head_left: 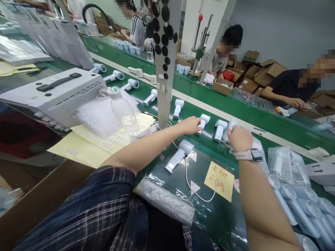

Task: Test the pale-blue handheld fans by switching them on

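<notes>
My left hand (191,125) reaches over the green conveyor, its fingers curled against a white T-shaped handheld device (205,119) with a barrel head. My right hand (240,138), with a watch on its wrist, is closed at a clear bubble-wrap bag (233,126); its fingertips are hidden. Between the hands lies another white device (220,130), and one more (178,108) is left of my left hand. Nearer to me, a similar device (179,156) rests on the clear-covered mat, beside a white cable (187,177).
A metal post (164,101) with black discs rises left of my left arm. A yellow handwritten note (220,181) and a bubble-wrap roll (164,200) lie close by. Light-blue wrapped devices (300,205) are piled at right. Label sheets (86,148) lie left. Several people work across the belt.
</notes>
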Tool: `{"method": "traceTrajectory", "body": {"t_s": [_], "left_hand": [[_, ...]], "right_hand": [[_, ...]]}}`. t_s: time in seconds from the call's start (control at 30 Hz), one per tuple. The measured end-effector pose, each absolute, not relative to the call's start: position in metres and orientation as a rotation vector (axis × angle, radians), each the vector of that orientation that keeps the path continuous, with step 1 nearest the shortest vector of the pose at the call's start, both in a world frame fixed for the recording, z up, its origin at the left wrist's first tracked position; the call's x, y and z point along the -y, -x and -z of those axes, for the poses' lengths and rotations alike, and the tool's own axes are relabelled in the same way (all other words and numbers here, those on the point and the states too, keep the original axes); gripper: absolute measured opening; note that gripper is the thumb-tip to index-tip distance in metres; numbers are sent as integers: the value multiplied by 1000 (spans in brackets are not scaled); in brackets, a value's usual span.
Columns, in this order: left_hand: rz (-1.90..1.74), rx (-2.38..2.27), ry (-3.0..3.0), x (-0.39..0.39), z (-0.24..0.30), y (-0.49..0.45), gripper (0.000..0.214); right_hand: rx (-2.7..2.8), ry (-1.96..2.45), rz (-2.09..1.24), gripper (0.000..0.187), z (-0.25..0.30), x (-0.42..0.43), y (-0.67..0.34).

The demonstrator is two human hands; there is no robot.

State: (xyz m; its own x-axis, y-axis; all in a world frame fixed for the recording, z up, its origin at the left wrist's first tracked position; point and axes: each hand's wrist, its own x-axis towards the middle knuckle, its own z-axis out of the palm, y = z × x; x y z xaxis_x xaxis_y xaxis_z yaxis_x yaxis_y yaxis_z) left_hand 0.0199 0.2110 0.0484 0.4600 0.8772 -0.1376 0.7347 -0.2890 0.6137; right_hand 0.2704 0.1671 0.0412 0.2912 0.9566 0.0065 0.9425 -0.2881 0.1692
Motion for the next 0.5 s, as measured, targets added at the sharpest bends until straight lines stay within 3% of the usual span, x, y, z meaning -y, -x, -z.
{"method": "traceTrajectory", "body": {"t_s": [0.23, 0.37, 0.5], "left_hand": [[-486, -1456, -1765, -245, -28, -89, 45], [-592, -1243, -1564, -239, -32, -71, 37], [-704, -1008, -1347, -188, -30, -44, 45]], "right_hand": [[-1863, -2589, 37, 41, 11, -167, -211], [-2185, -2524, 208, 38, -10, -144, -244], [-2481, -2424, 331, 52, -34, -95, -246]]}}
